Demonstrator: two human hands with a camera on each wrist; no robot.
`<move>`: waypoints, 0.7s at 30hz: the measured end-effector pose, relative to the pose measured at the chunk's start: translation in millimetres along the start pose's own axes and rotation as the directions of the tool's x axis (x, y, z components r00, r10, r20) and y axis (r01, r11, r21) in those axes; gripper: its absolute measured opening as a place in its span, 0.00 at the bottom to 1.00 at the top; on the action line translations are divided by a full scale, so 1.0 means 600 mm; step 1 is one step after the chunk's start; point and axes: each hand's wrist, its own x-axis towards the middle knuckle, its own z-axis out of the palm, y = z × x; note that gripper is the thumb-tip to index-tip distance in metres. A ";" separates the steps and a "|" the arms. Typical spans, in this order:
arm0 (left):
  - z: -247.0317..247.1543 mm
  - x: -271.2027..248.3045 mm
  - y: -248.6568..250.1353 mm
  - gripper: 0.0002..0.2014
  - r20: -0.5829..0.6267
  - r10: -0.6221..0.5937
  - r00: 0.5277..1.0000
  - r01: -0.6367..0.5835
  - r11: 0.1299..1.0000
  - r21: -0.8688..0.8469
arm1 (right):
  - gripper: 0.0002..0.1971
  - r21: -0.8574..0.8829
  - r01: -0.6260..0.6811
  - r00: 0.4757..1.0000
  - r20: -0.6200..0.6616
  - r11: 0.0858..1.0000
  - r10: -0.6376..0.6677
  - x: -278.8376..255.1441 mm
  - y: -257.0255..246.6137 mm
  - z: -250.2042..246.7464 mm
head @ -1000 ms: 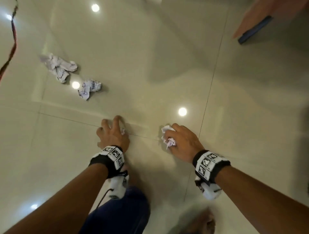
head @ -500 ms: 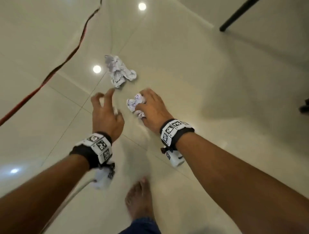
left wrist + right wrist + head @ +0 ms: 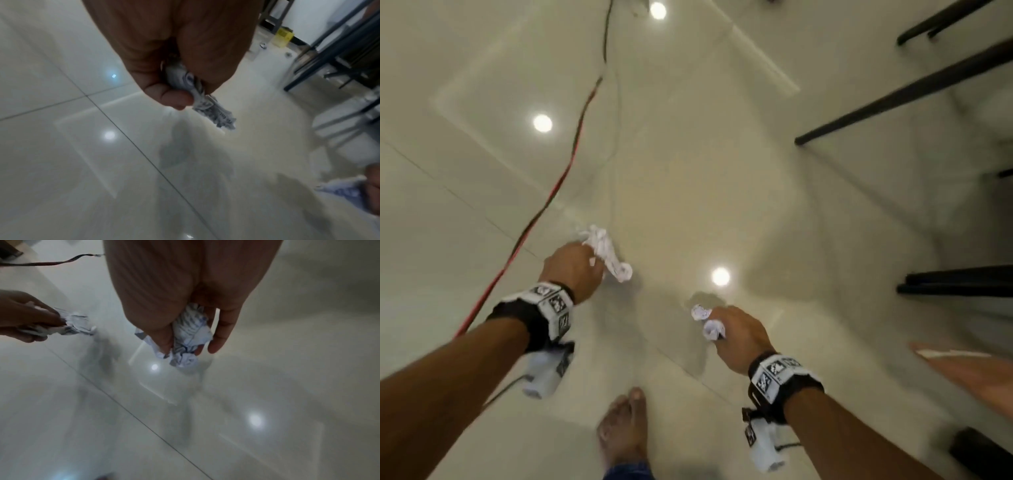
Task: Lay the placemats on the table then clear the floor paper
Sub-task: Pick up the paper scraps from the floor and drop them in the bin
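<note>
Above the glossy tiled floor [image 3: 722,178], the left hand [image 3: 573,270] grips a long crumpled paper [image 3: 607,255] – its tail juts past the fingertips. The right hand [image 3: 739,337] clenches a smaller paper wad [image 3: 710,325] – bulging beyond the thumb [image 3: 162,339].

Round ceiling lights are mirrored as glare spots on the glossy floor [image 3: 688,154], soft shadows are cast below, and all views are smeared by motion blur.
</note>
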 end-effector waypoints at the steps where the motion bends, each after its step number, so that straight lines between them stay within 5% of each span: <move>1: -0.027 -0.028 0.004 0.19 -0.013 -0.023 1.000 0.023 0.999 -0.041 | 0.17 0.037 -0.023 1.000 0.009 0.999 0.023 -0.022 -0.014 -0.015; 5: -0.195 -0.113 0.048 0.15 -0.107 -0.050 0.993 0.029 0.982 -0.186 | 0.33 0.312 -0.048 0.999 0.000 0.949 0.050 -0.073 -0.117 -0.118; 10: -0.420 -0.124 0.131 0.11 -0.168 -0.015 0.986 -0.039 0.949 -0.314 | 0.16 0.616 0.067 0.997 -0.066 0.785 -0.033 -0.079 -0.310 -0.285; 15: -0.607 -0.093 0.211 0.14 -0.205 0.074 0.976 -0.155 0.897 -0.413 | 0.30 0.679 0.293 0.955 -0.245 0.674 -0.168 -0.050 -0.495 -0.460; 21: -0.781 -0.013 0.264 0.10 -0.207 0.051 0.977 -0.174 0.751 -0.637 | 0.21 0.772 0.351 0.936 -0.275 0.529 -0.220 0.018 -0.631 -0.612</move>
